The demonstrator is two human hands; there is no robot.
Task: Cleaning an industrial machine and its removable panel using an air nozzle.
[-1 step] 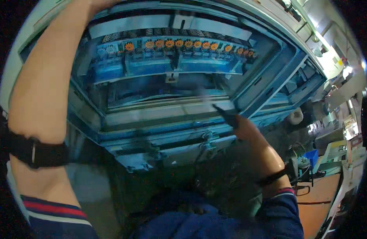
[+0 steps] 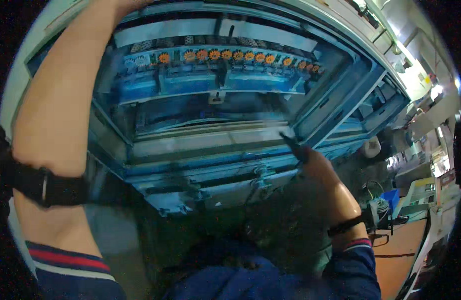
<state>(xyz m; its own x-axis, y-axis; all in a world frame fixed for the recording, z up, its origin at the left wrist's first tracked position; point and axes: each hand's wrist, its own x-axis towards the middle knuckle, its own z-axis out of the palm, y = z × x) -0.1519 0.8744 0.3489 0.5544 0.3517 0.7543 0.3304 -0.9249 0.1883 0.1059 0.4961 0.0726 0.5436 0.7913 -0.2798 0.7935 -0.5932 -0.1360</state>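
My left arm reaches up along the left side of the machine. Of my left hand [image 2: 126,4], only the wrist end shows at the top edge, with its fingers cut off. My right hand [image 2: 316,164] is closed around a dark slim tool [image 2: 293,146], whose pointed end is aimed up and left over the machine's front ledge [image 2: 205,145]. A faint pale blur hangs past the tip; I cannot make out what it is. Beyond is the open blue machine [image 2: 190,85], with a row of orange toothed wheels [image 2: 239,55] across it.
A slotted metal bracket [image 2: 216,97] sits below the row of wheels. The machine's frame [image 2: 340,117] slants along the right. Toward me are fittings [image 2: 263,172] on the front rail. Far right, a blue bin [image 2: 390,197] stands by an orange-brown panel [image 2: 403,240].
My right hand and the tool have shifted slightly right and toward me. The pale streak past the tool's tip has faded. My left arm has barely moved.
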